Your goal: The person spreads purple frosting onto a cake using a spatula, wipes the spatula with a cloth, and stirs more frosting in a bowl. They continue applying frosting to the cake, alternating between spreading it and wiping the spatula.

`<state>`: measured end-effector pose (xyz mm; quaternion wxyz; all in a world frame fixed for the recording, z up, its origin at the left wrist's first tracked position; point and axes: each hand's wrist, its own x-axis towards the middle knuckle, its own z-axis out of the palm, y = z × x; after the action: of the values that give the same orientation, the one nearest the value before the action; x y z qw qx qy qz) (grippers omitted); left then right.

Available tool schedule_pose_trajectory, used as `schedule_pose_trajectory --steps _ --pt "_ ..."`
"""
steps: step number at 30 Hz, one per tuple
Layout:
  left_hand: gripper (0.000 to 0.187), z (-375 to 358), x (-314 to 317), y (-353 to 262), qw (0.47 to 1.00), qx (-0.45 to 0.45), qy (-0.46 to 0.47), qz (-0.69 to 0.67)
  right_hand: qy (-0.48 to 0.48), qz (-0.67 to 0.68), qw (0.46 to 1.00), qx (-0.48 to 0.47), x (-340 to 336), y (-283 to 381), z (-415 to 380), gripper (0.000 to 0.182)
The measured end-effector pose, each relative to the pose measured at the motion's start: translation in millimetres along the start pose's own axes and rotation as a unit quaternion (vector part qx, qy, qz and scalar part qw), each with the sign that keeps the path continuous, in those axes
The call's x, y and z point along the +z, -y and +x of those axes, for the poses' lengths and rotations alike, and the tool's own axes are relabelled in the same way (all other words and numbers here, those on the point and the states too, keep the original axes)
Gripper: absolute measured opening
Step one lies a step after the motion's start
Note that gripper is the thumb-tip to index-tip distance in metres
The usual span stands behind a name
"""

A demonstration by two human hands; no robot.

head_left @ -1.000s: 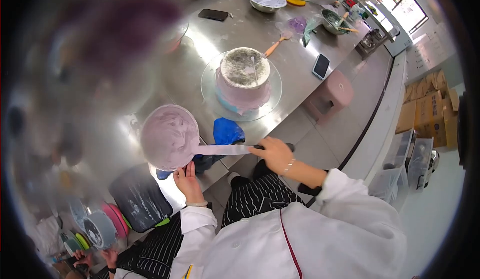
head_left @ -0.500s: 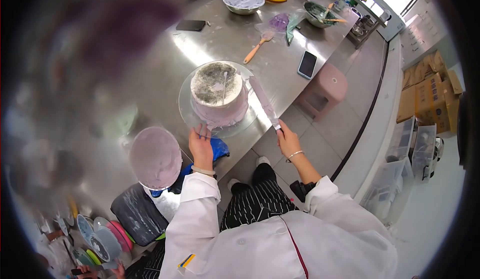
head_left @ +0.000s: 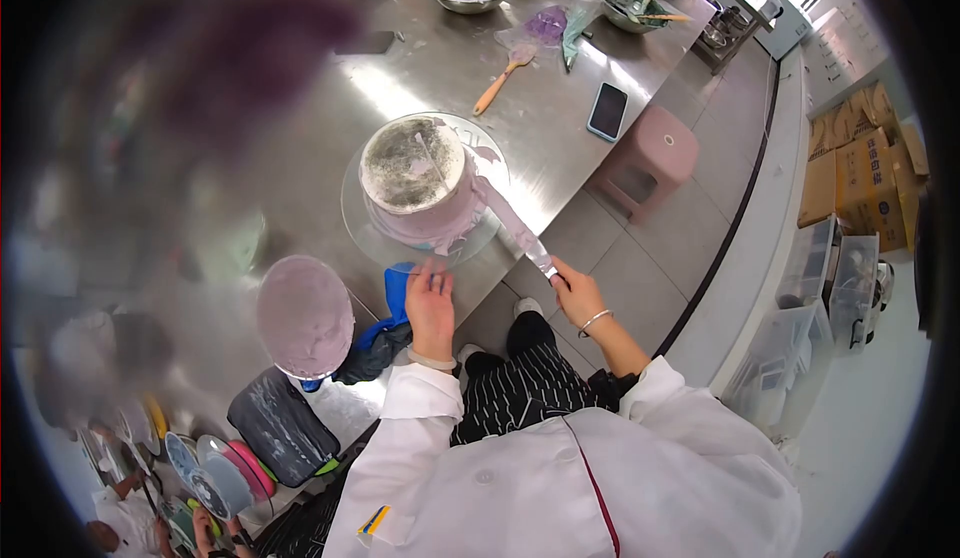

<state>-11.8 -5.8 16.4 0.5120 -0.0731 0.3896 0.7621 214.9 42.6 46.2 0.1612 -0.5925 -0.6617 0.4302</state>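
A round cake stands on a clear turntable, with lilac cream around its side and a dark speckled patch on its pale top. My right hand grips the handle of an icing spatula. Its cream-coated blade reaches to the right side of the cake and appears to touch the lilac cream. My left hand is at the near rim of the turntable, fingers stretched out and holding nothing; whether the fingertips press on the rim is hard to tell.
A bowl of lilac cream stands left of my left hand, beside a blue cloth. Beyond the cake lie a spatula with an orange handle, piping bags and a phone. A pink stool stands by the table's right edge.
My left hand has moved right along the turntable's near rim. The streak on the cake's top has turned, so the cake has rotated. The spatula blade has come left against the cake's side.
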Motion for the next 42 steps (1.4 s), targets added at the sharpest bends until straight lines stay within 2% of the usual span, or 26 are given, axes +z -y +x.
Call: schedule_pose_trajectory --steps 1,3,7,9,13,15,16,18,19,21,22,23,24,28,30,32,34,35,37,38,40,42 --pt "0.024 -4 1 4 0.999 -0.046 0.009 0.018 0.0 0.0 1.0 -0.001 -1 3 -3 0.035" --pt "0.028 -6 -2 6 0.989 -0.134 0.043 0.047 0.034 0.057 0.996 0.059 -2 9 -10 0.035" --pt "0.034 8 -15 8 0.985 -0.164 0.03 0.049 0.028 0.044 0.998 0.047 3 3 -14 0.035" --pt "0.044 15 -12 3 0.994 0.093 0.0 0.049 0.03 0.047 0.997 0.052 2 7 -15 0.035" --pt "0.051 8 -1 0 0.994 0.089 -0.036 0.045 0.032 0.05 0.998 0.034 6 1 -19 0.034" --pt "0.055 1 6 8 0.998 0.018 -0.058 0.02 0.036 0.05 0.998 0.035 8 3 -23 0.034" --pt "0.055 -2 7 9 0.998 0.02 -0.06 0.018 0.039 0.047 0.998 0.033 11 4 -25 0.034" --pt "0.055 -7 7 9 0.99 -0.083 0.021 0.112 0.046 0.058 0.996 0.047 15 3 -29 0.033" --pt "0.055 -5 3 8 0.991 -0.08 0.019 0.109 0.049 0.056 0.996 0.044 17 3 -31 0.033" --pt "0.051 5 -10 10 0.972 -0.184 0.065 0.127 0.049 0.064 0.996 0.045 20 3 -32 0.034" --pt "0.051 11 -17 13 0.973 -0.182 0.063 0.125 0.052 0.062 0.996 0.042 21 3 -33 0.034" --pt "0.05 18 -24 16 0.993 -0.039 0.016 0.109 0.05 0.086 0.993 0.064 21 2 -34 0.034" --pt "0.049 20 -20 13 0.99 0.104 -0.031 0.09 0.048 0.109 0.989 0.085 22 2 -34 0.035" --pt "0.053 11 -7 4 0.989 0.124 -0.051 0.057 0.037 0.109 0.993 0.04 26 0 -39 0.037" --pt "0.056 0 1 10 0.998 0.034 -0.044 0.043 0.043 0.097 0.993 0.047 27 6 -43 0.036" --pt "0.06 -5 2 15 0.999 0.007 -0.029 0.044 0.042 0.096 0.993 0.045 33 3 -46 0.036" --pt "0.058 -8 3 16 0.98 -0.132 0.058 0.134 0.042 0.096 0.994 0.044 35 2 -48 0.036" --pt "0.058 -7 1 15 0.98 -0.133 0.058 0.135 0.038 0.104 0.992 0.051 36 4 -50 0.036" --pt "0.055 -3 -3 13 0.99 -0.075 0.0 0.119 0.033 0.115 0.991 0.059 36 8 -53 0.035" --pt "0.055 0 -5 12 0.99 -0.077 0.002 0.12 0.039 0.101 0.991 0.074 35 10 -54 0.035" --pt "0.054 2 -5 8 0.987 0.145 -0.02 0.071 0.044 0.085 0.991 0.09 32 12 -55 0.035" --pt "0.056 -2 -3 9 0.992 0.112 -0.012 0.053 0.046 0.081 0.991 0.092 35 13 -58 0.035"
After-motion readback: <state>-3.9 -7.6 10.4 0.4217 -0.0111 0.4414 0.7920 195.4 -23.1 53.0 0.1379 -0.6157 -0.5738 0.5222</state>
